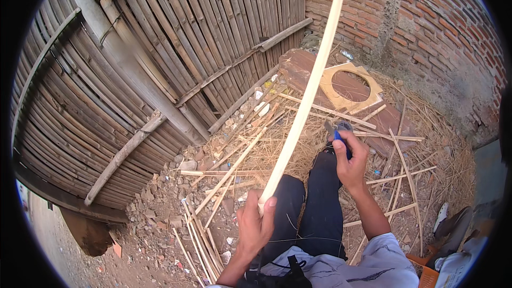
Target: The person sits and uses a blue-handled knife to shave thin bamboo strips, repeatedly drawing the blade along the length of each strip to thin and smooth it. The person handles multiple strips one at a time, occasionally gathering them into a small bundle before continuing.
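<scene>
In my left hand (256, 223) is the lower end of a long pale bamboo strip (306, 109), fingers wrapped round it. It slants up and away to the right, past the top of the view. My right hand (352, 162) is closed on the blue handle of a knife (342, 143), its short blade pointing up and left. Blade and strip are apart. Beneath both hands are my legs in dark trousers (322, 202). Loose bamboo strips (234, 170) lie on the ground between my left hand and the fence, and more strips (408, 186) lie beyond my right hand.
A bamboo fence (213, 37) rises at the left, a brick wall (442, 48) at the far right. Near their corner, a wooden board with a round hole (326, 81) lies on a brown plank (298, 69). Shavings and stones cover the ground. An orange crate (428, 276) stands at lower right.
</scene>
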